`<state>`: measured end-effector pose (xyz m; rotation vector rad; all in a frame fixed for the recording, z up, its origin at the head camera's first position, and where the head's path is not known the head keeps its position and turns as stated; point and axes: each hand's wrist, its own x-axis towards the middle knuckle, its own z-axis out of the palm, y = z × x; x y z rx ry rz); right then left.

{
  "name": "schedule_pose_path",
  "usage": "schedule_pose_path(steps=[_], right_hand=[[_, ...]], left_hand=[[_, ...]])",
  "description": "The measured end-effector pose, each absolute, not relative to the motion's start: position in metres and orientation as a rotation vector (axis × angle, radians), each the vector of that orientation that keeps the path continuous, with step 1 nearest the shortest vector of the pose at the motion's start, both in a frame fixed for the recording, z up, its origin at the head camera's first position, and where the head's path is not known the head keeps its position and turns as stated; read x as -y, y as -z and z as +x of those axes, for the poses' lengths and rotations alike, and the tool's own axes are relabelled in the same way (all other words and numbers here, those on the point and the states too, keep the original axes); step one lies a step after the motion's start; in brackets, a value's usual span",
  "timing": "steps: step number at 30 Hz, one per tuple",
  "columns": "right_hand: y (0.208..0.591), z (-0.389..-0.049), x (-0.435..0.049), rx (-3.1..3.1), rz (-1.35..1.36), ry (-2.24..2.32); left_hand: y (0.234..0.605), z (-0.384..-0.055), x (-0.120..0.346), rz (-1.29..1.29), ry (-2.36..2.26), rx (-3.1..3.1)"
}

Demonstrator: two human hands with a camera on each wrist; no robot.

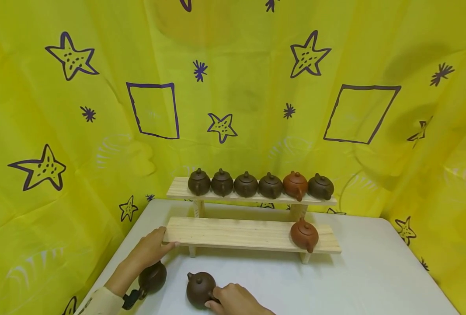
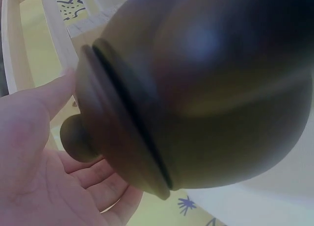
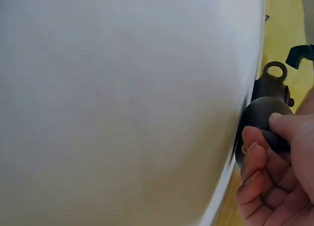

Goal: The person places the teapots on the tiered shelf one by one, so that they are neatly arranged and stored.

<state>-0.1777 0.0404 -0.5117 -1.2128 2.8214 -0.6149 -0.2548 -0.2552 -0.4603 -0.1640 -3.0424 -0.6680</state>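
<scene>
My right hand [image 1: 237, 301] pinches a dark brown round teapot [image 1: 199, 289] by its handle side, low over the white table. In the right wrist view, the thumb lies on that teapot [image 3: 265, 110] and the other fingers curl below it. My left hand [image 1: 149, 248] touches the left end of the lower wooden shelf [image 1: 233, 233], its thumb along the front edge. Another dark teapot [image 1: 154, 276] stands beneath the left wrist, partly hidden by it. Its lid and body [image 2: 221, 152] fill much of the left wrist view, with relaxed fingers beyond the lid.
A reddish-brown teapot [image 1: 304, 235] sits near the right end of the lower shelf. Several dark teapots and one reddish teapot [image 1: 295, 184] line the upper shelf [image 1: 178, 187]. Yellow patterned cloth [image 1: 241, 52] surrounds the white table [image 1: 374, 271].
</scene>
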Motion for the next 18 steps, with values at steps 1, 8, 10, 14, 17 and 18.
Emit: schedule_pose_path(steps=[1,8,10,14,17,18], right_hand=[[0.512,-0.177,-0.043,-2.803,-1.221,0.646],[0.508,-0.177,-0.062,-2.743,-1.209,0.795],[0.503,-0.178,-0.067,-2.749,-1.184,0.840],[0.490,-0.180,-0.077,-2.841,-1.141,0.915],[0.478,-0.183,-0.084,-2.939,-1.086,0.971],[0.475,-0.184,-0.086,-2.965,-1.055,0.995]], left_hand=[[0.461,-0.255,0.255,-0.162,0.673,3.043],[0.459,-0.253,0.254,-0.167,0.680,3.043],[0.458,-0.253,0.254,-0.160,0.687,3.048],[0.458,-0.253,0.254,-0.157,0.700,3.057],[0.459,-0.254,0.254,-0.159,0.701,3.056],[0.459,-0.254,0.254,-0.160,0.698,3.056]])
